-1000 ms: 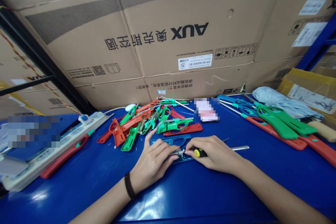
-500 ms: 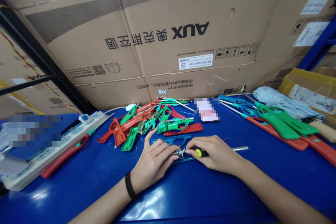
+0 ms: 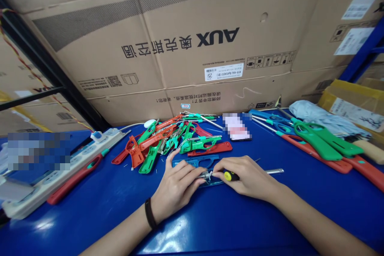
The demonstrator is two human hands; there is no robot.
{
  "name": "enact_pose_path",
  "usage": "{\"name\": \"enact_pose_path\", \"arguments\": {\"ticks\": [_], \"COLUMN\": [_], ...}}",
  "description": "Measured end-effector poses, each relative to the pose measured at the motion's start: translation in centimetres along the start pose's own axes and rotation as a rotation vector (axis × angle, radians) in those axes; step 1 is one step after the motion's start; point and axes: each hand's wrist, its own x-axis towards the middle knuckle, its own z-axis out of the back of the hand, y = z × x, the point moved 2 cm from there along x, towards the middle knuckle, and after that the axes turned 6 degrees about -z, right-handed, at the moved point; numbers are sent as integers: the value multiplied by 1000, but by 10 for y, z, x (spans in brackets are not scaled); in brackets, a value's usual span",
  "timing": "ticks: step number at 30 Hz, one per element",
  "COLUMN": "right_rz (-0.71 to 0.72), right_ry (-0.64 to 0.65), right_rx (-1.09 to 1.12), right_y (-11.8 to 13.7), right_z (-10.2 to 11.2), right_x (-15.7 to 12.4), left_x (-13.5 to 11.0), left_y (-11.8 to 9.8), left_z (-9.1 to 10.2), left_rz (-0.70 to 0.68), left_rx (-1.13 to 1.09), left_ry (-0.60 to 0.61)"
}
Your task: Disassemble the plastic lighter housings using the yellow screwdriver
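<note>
On the blue table (image 3: 90, 216), the left hand (image 3: 176, 188) curls its fingers over a flat blue plastic lighter shell (image 3: 192, 162), steadying it while the right hand (image 3: 249, 178) pinches a yellow-handled screwdriver (image 3: 231, 175) toward its small metal part (image 3: 205, 175).

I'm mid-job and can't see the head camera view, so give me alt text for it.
Two bare hands work over a blue plastic housing on a blue bench: the right hand grips a yellow-and-black screwdriver at a small metal part held by the left hand. Beyond lies a heap of red and green plastic housings, before cardboard cartons.
</note>
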Motion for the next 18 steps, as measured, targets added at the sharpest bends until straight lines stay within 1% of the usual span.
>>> {"name": "enact_pose_path", "arguments": {"ticks": [8, 18], "right_rz": [-12, 27], "right_ry": [13, 11], "right_rx": [14, -2], "right_y": [1, 3], "right_z": [2, 1], "right_x": [1, -1], "left_x": [0, 0], "left_y": [0, -1], "left_z": [0, 1], "left_rz": [-6, -12], "left_rx": [-13, -20], "left_ry": [-33, -27]}}
